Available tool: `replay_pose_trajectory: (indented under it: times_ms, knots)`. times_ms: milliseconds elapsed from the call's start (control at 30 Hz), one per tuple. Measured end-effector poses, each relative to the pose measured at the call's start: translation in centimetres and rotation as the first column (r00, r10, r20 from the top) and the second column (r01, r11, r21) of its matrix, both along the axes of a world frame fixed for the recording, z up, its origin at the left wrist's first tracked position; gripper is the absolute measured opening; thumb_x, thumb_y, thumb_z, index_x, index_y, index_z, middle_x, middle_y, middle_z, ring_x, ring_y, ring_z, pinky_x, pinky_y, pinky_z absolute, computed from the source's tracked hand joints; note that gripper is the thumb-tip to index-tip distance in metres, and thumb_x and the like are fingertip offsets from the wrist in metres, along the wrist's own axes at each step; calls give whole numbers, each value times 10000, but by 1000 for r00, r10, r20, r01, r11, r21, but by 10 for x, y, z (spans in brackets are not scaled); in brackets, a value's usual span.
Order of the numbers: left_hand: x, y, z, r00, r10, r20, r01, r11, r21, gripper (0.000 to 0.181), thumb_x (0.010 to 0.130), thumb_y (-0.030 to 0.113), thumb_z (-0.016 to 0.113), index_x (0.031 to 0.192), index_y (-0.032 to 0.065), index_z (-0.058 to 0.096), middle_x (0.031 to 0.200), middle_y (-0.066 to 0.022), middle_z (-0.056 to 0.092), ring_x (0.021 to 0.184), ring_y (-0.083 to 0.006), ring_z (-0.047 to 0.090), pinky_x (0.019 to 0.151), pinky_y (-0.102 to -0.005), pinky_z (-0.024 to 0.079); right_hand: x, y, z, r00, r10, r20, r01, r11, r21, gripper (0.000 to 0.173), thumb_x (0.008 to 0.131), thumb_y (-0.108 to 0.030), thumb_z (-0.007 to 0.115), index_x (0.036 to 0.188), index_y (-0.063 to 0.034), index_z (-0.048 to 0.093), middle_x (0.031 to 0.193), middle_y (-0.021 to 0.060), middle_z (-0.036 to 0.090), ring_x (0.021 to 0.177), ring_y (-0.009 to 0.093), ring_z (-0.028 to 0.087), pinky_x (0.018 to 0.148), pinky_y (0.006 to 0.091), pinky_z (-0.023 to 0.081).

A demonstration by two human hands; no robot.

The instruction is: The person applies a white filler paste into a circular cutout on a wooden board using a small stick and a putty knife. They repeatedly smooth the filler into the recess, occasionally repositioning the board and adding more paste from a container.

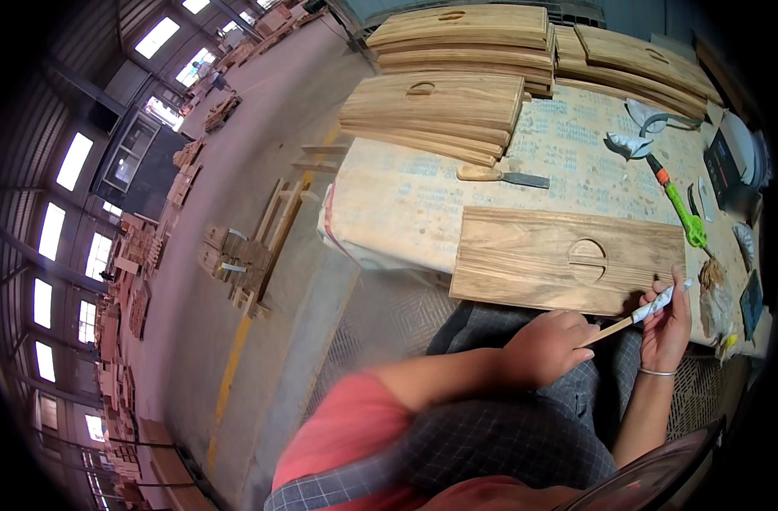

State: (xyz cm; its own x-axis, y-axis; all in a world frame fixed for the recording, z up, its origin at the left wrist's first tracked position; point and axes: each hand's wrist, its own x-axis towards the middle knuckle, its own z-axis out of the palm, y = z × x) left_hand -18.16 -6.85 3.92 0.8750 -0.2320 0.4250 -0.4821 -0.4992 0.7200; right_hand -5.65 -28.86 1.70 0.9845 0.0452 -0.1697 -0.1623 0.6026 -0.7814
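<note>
A slim wooden stick (609, 331) with a white wrapped end (654, 305) slants between my hands. My left hand (552, 348) grips the stick's bare lower end. My right hand (669, 319), with a thin bangle at the wrist, has its fingers around the white wrapping. Just beyond lies a wooden panel (523, 259) on the table's near edge, with a round recess crossed by a bar (588, 260). Farther back, a chisel or scraper with a wooden handle (478, 174) lies on the paper-covered tabletop (402, 191).
Stacked wooden panels (434, 105) (459, 32) (651, 57) stand at the back. On the right lie a green and orange tool (682, 211), folded abrasive paper (630, 145), a plastic bag (715, 306) and a dark box (724, 160). Wooden pieces (235, 255) stand on the floor at left.
</note>
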Motion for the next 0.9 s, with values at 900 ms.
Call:
replay_pose_trajectory:
  times_ms: [900]
  knots:
    - [41, 9, 90, 962, -172, -213, 62, 894, -443, 356, 916, 109, 641, 1228, -34, 546, 1036, -133, 561, 794, -170, 607, 777, -301, 498, -42, 51, 80, 858, 466, 217, -441, 884, -156, 329, 922, -236, 729, 987, -21, 489, 677, 34, 552, 456, 62, 480, 388, 166, 320]
